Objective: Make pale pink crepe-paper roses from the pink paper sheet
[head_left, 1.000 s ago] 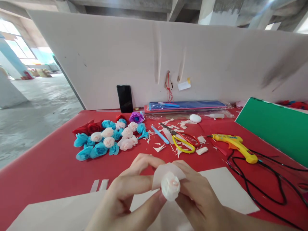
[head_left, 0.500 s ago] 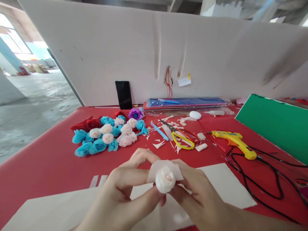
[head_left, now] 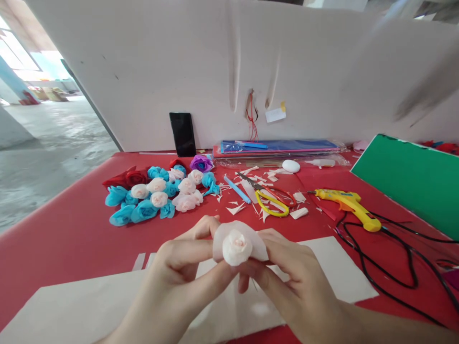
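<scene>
Both hands meet low over the near edge of the red tabletop (head_left: 64, 239), forearms coming in from the bottom corners and angling toward each other. The left hand (head_left: 179, 272) is turned palm inward, its thumb stretched forward under a small white paper rose (head_left: 235, 247) and its forefinger laid along the top, so that grip is pinched shut on the flower's left side. The right hand (head_left: 297, 282) mirrors it: fingers curled in from the right, tips pressed against a loose outer petal, that grip likewise closed on the rose. The flower sits between the two sets of fingertips, held clear above a pale sheet of paper (head_left: 333, 272) lying on the tabletop, its pinkish centre facing the camera.

Farther back, to the left, lies a heap of finished paper flowers (head_left: 158, 196) in blue, white, red and purple. Toward the middle are yellow-handled scissors (head_left: 270, 203) among white paper scraps. A yellow glue gun (head_left: 349, 210) lies to the right, its black cord (head_left: 390, 267) looping across the cloth. A green board (head_left: 412, 181) leans at the far right, and a black phone (head_left: 182, 134) stands against the back wall.
</scene>
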### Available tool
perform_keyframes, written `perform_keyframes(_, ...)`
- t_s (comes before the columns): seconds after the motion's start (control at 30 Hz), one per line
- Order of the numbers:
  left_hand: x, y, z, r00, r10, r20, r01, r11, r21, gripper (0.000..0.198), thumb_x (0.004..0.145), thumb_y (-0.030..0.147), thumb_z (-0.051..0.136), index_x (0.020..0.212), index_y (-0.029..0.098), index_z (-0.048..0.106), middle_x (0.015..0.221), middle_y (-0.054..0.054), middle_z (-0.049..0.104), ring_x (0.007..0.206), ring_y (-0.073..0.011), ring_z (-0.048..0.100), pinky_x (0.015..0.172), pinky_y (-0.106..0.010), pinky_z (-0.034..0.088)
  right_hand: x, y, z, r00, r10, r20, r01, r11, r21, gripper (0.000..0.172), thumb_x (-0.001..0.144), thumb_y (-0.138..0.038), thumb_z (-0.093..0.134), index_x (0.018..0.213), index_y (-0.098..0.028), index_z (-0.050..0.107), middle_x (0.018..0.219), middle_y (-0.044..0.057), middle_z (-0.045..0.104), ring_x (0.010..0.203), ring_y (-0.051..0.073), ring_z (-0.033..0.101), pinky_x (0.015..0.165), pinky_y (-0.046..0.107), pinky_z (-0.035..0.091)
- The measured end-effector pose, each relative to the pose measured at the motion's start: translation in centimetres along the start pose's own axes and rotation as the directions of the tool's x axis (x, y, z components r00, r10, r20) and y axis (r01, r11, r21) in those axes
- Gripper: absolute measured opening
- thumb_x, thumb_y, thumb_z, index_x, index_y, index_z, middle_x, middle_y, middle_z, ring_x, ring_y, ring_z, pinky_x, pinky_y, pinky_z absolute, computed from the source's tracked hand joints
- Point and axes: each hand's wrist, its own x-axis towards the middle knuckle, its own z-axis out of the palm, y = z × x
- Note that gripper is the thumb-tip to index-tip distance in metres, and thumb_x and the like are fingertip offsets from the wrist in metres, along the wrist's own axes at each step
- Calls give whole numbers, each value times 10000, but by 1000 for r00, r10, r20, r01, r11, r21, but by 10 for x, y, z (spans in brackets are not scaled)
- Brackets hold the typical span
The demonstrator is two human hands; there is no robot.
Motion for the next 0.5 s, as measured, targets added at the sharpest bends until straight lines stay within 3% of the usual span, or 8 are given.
perform_keyframes(0.2, -1, -4, 4, 998, -57, -31, 58, 998, 11, 337, 910, 332, 664, 608, 242, 782, 669, -4, 701, 625, -169, 622, 689, -256, 578, 1, 0, 3, 998, 49, -46, -51, 998, -49, 390, 998, -242, 617, 614, -177, 622, 583, -41, 666, 541, 78, 614, 515, 173, 434)
perform_keyframes(0.33, 0, -6, 5, 992, -119, -33, 119, 993, -6, 300, 903, 455, 670, 748, 234, 801, 642, -29, 706, 725, -241, 670, 691, -324, 589, 2, 0, 4, 995, 66, -78, -70, 996, -51, 431, 989, -260, 631, 569, -168, 613, 525, -50, 643, 487, 64, 575, 483, 162, 405)
perform_keyframes(0.5, -1, -8, 6, 984, -178, -4, 177, 981, -83, 306, 883, 503, 690, 816, 224, 797, 634, -33, 699, 731, -249, 686, 691, -332, 592, 3, -1, 2, 999, 33, -37, -34, 999, -26, 372, 994, -222, 622, 626, -171, 638, 580, -46, 675, 525, 68, 611, 518, 168, 421)
